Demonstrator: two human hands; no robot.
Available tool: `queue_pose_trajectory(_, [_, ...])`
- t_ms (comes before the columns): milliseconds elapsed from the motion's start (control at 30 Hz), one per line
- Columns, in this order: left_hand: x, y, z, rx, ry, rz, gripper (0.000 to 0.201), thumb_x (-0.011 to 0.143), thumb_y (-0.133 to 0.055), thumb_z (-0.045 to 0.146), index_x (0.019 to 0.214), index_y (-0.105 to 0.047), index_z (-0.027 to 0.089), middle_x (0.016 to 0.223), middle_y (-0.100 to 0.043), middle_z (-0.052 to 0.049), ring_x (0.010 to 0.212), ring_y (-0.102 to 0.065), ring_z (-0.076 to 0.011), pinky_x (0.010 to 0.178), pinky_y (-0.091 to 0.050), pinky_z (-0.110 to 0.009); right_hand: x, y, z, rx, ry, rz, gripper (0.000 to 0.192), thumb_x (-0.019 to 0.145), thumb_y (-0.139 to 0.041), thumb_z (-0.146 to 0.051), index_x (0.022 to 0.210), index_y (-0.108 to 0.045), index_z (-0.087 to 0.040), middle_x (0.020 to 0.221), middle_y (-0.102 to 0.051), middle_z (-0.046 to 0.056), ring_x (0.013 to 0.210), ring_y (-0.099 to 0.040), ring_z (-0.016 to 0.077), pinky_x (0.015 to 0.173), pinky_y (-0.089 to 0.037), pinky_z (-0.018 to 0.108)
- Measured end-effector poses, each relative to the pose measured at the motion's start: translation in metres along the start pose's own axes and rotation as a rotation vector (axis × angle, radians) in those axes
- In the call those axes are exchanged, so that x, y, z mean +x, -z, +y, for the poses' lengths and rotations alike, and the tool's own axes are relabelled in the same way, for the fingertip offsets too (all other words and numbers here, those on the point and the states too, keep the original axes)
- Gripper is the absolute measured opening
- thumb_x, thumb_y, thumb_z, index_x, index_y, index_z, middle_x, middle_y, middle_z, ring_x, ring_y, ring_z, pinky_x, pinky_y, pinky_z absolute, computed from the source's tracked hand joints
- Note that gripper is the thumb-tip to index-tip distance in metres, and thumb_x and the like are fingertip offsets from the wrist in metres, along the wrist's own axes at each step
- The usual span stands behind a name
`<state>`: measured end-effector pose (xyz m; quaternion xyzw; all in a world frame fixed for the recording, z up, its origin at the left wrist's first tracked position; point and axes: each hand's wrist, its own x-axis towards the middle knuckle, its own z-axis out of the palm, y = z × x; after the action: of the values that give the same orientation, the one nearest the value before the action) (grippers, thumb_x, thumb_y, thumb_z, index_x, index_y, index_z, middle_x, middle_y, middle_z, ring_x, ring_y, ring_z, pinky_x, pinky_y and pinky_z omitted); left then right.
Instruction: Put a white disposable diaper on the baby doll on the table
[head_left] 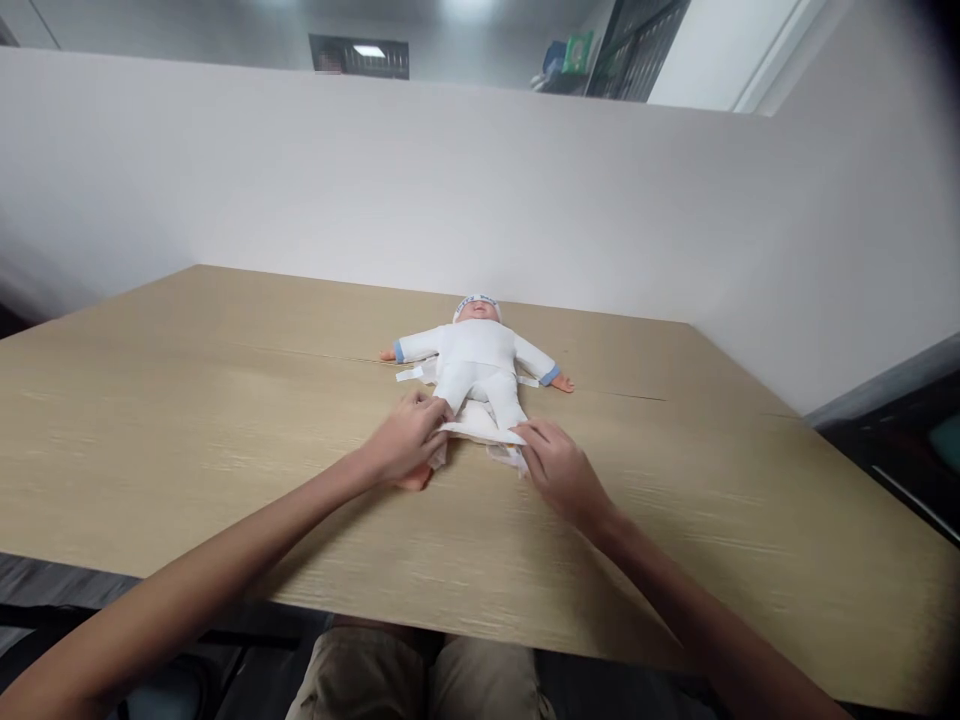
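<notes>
A baby doll point(478, 345) in a white outfit with blue cuffs and a patterned cap lies on its back, arms spread, feet toward me. Between its legs runs a white diaper point(480, 420), and tabs stick out on both sides of the doll's waist. My left hand point(411, 435) pinches the left corner of the diaper's front edge, over one of the doll's legs. At the opposite corner, my right hand point(559, 465) grips the same edge between thumb and fingers. The edge is stretched between both hands. The doll's lower legs are partly hidden by the diaper and my hands.
The doll rests on a wide wooden table point(262, 430) with a seam across it. Behind stands a white wall point(337, 170) with a window above it. A dark object point(892, 430) is beside the table at the right. My knees point(420, 675) are below the near edge.
</notes>
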<state>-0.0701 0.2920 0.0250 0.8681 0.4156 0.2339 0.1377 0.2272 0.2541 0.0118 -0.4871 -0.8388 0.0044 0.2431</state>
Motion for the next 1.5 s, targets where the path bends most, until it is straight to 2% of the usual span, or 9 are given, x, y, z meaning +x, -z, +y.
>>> queue_pose_trajectory(100, [0.025, 0.011, -0.010, -0.150, 0.024, 0.054, 0.014, 0.101, -0.055, 0.031, 0.108, -0.063, 0.023, 0.107, -0.072, -0.008, 0.106, -0.061, -0.0295, 0.095, -0.049, -0.044, 0.025, 0.011, 0.008, 0.138, -0.064, 0.011, 0.029, 0.109, -0.041, -0.027, 0.109, -0.070, -0.020, 0.097, -0.072, 0.010, 0.090, -0.066, 0.0268, 0.082, -0.051, 0.038])
queue_pose_trajectory(233, [0.070, 0.024, -0.025, -0.277, 0.033, 0.115, 0.021, 0.100, -0.053, 0.038, 0.107, -0.065, 0.022, 0.123, -0.071, -0.007, 0.121, -0.056, -0.0312, 0.109, -0.043, -0.047, 0.073, 0.021, 0.023, 0.237, -0.085, 0.121, 0.026, 0.105, -0.045, -0.032, 0.098, -0.067, -0.021, 0.100, -0.070, 0.010, 0.094, -0.064, 0.0265, 0.088, -0.048, 0.037])
queue_pose_trajectory(300, [0.095, 0.027, -0.034, -0.349, 0.112, 0.128, 0.024, 0.099, -0.052, 0.040, 0.107, -0.065, 0.022, 0.125, -0.071, -0.007, 0.123, -0.057, -0.0318, 0.111, -0.043, -0.047, 0.100, 0.020, 0.034, 0.260, -0.207, 0.131, 0.027, 0.103, -0.047, -0.035, 0.096, -0.068, -0.021, 0.099, -0.071, 0.009, 0.094, -0.063, 0.0264, 0.088, -0.046, 0.036])
queue_pose_trajectory(433, [0.142, 0.027, -0.059, -0.615, 0.271, 0.096, 0.033, 0.097, -0.057, 0.047, 0.113, -0.067, 0.020, 0.116, -0.074, -0.007, 0.114, -0.064, -0.0302, 0.103, -0.050, -0.042, 0.156, 0.005, 0.064, 0.342, -0.452, 0.070, 0.032, 0.102, -0.048, -0.041, 0.104, -0.073, -0.021, 0.096, -0.075, 0.006, 0.092, -0.063, 0.0253, 0.084, -0.045, 0.034])
queue_pose_trajectory(633, [0.175, 0.002, -0.100, -0.811, 0.347, 0.085, 0.045, 0.094, -0.064, 0.058, 0.107, -0.073, 0.016, 0.106, -0.079, -0.010, 0.114, -0.066, -0.0323, 0.107, -0.049, -0.042, 0.195, -0.032, 0.107, 0.499, -0.481, -0.041, 0.036, 0.099, -0.053, -0.046, 0.088, -0.073, -0.018, 0.090, -0.076, 0.005, 0.088, -0.063, 0.0227, 0.082, -0.048, 0.031])
queue_pose_trajectory(867, [0.146, -0.016, -0.105, -1.065, 0.337, -0.007, 0.054, 0.086, -0.077, 0.067, 0.095, -0.072, 0.014, 0.083, -0.074, -0.009, 0.093, -0.068, -0.0278, 0.085, -0.054, -0.037, 0.161, -0.030, 0.096, 0.670, -0.467, -0.118, 0.048, 0.097, -0.057, -0.065, 0.101, -0.075, -0.020, 0.104, -0.078, 0.004, 0.095, -0.067, 0.0226, 0.082, -0.052, 0.030])
queue_pose_trajectory(1167, [0.074, 0.003, -0.071, -1.274, 0.375, -0.257, 0.041, 0.089, -0.082, 0.056, 0.087, -0.073, 0.016, 0.087, -0.073, -0.005, 0.083, -0.067, -0.0188, 0.083, -0.054, -0.033, 0.091, 0.009, 0.041, 0.803, -0.463, -0.240, 0.053, 0.089, -0.074, -0.072, 0.104, -0.076, -0.021, 0.101, -0.080, 0.007, 0.095, -0.072, 0.0275, 0.078, -0.058, 0.034])
queue_pose_trajectory(1367, [0.067, 0.041, -0.073, -1.032, 0.455, -0.132, 0.058, 0.093, -0.073, 0.066, 0.129, -0.074, 0.022, 0.134, -0.075, -0.011, 0.118, -0.069, -0.0264, 0.096, -0.055, -0.036, 0.064, 0.003, 0.056, 0.770, -0.498, 0.046, 0.053, 0.083, -0.078, -0.068, 0.107, -0.072, -0.022, 0.108, -0.081, 0.011, 0.100, -0.075, 0.0277, 0.090, -0.062, 0.042])
queue_pose_trajectory(1500, [0.064, 0.062, -0.048, -0.706, 0.393, -0.002, 0.056, 0.101, -0.056, 0.070, 0.130, -0.072, 0.025, 0.148, -0.068, -0.009, 0.129, -0.063, -0.0303, 0.107, -0.052, -0.042, 0.030, -0.006, 0.067, 0.471, -0.470, 0.185, 0.041, 0.093, -0.068, -0.059, 0.109, -0.071, -0.022, 0.103, -0.080, 0.011, 0.090, -0.075, 0.0267, 0.087, -0.061, 0.045])
